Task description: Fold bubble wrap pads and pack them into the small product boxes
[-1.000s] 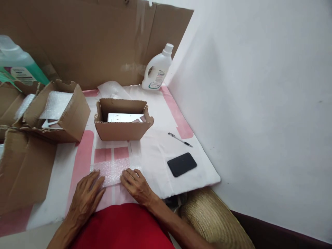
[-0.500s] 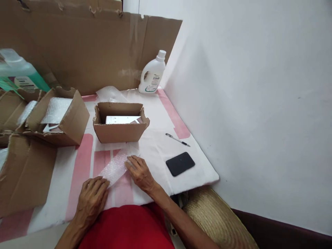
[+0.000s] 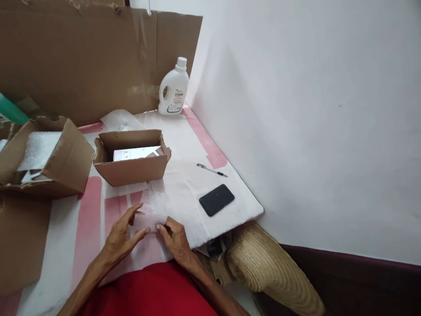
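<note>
A small sheet of bubble wrap (image 3: 153, 206) lies near the front of the table between my hands. My right hand (image 3: 176, 239) pinches its near right corner between thumb and fingers. At its left edge my left hand (image 3: 123, 235) is open, thumb and fingers spread apart. Just beyond the wrap stands an open cardboard box (image 3: 131, 173) with a white printed carton (image 3: 134, 153) inside. Left of it, another cardboard box (image 3: 74, 162) holds a folded piece of bubble wrap (image 3: 41, 149) over a printed carton.
A black phone (image 3: 217, 200) and a pen (image 3: 212, 170) lie on the right of the table. A white jug (image 3: 174, 90) stands at the back by a tall cardboard panel (image 3: 108, 61). The wall (image 3: 312, 131) bounds the right side; a rolled straw mat (image 3: 272, 272) leans below.
My left hand has opened and lifted its fingers from the wrap. My right hand has moved nearer and now pinches the wrap's corner. The view has shifted right.
</note>
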